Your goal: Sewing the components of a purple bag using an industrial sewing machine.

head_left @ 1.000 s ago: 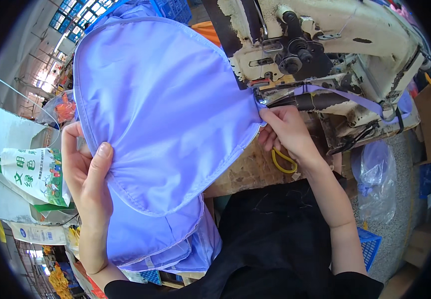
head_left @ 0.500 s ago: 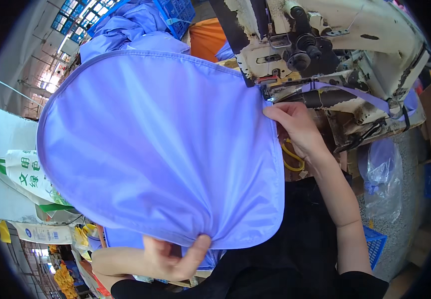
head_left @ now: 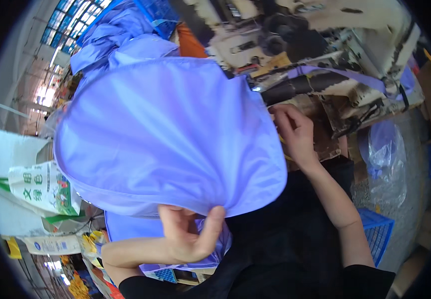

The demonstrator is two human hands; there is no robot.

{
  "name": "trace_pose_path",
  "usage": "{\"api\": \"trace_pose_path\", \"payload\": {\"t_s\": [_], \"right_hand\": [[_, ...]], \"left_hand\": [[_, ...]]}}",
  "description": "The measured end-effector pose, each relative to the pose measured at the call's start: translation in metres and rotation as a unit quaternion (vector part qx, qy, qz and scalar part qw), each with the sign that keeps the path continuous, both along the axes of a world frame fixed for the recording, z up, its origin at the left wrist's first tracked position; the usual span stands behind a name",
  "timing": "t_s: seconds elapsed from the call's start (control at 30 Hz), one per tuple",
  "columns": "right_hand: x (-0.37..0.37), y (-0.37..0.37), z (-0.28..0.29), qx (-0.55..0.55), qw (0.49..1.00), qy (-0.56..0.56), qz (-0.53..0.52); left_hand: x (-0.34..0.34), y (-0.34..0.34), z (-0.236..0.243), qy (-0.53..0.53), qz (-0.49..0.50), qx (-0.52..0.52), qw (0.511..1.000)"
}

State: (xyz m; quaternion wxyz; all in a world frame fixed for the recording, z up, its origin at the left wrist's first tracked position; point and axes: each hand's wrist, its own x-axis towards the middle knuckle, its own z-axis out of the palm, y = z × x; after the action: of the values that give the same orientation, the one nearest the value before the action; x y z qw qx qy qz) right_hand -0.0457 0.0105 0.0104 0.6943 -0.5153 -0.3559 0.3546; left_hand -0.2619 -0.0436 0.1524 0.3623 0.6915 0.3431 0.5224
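A large purple fabric panel [head_left: 165, 119] with a rounded, bound edge spreads in front of me, its folds fanning out from the near edge. There my left hand [head_left: 190, 234] pinches the cloth between thumb and fingers. My right hand [head_left: 295, 134] is at the panel's right edge, fingers curled with their tips against the border; the exact grip is partly hidden. Just beyond that hand stands a worn, cream-coloured sewing machine [head_left: 375, 50] with chipped paint, and the panel's far right corner lies by its needle area, which is blurred. A purple strip [head_left: 335, 74] runs along the machine.
Heaped purple fabric [head_left: 121, 40] lies at the far left beside a blue crate [head_left: 158, 17]. A white printed bag [head_left: 43, 187] hangs at the left. To the right are a clear plastic bag [head_left: 387, 164] on the floor and another blue basket [head_left: 375, 234].
The panel's near edge has risen with my left hand, which moved up and slightly right. My right hand has shifted slightly down along the border, its fingers more curled. The whole view has shifted.
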Motion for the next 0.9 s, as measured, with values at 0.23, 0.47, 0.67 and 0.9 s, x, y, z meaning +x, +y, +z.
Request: {"api": "trace_pose_path", "payload": {"t_s": [0.23, 0.47, 0.67, 0.9], "right_hand": [[0.039, -0.024, -0.11, -0.256, 0.739, -0.618, -0.081], [0.025, -0.039, -0.122, -0.171, 0.794, -0.581, -0.058], [0.023, -0.045, -0.119, -0.244, 0.793, -0.557, -0.042], [0.029, -0.051, -0.112, -0.282, 0.835, -0.472, 0.002]], "left_hand": [[-0.024, 0.003, 0.033, 0.245, -0.077, -0.19, 0.948], [0.037, 0.045, 0.041, 0.439, -0.185, 0.048, 0.878], [0.13, 0.098, 0.008, 0.571, -0.155, 0.319, 0.74], [0.143, 0.102, 0.002, 0.786, -0.015, 0.385, 0.483]]}}
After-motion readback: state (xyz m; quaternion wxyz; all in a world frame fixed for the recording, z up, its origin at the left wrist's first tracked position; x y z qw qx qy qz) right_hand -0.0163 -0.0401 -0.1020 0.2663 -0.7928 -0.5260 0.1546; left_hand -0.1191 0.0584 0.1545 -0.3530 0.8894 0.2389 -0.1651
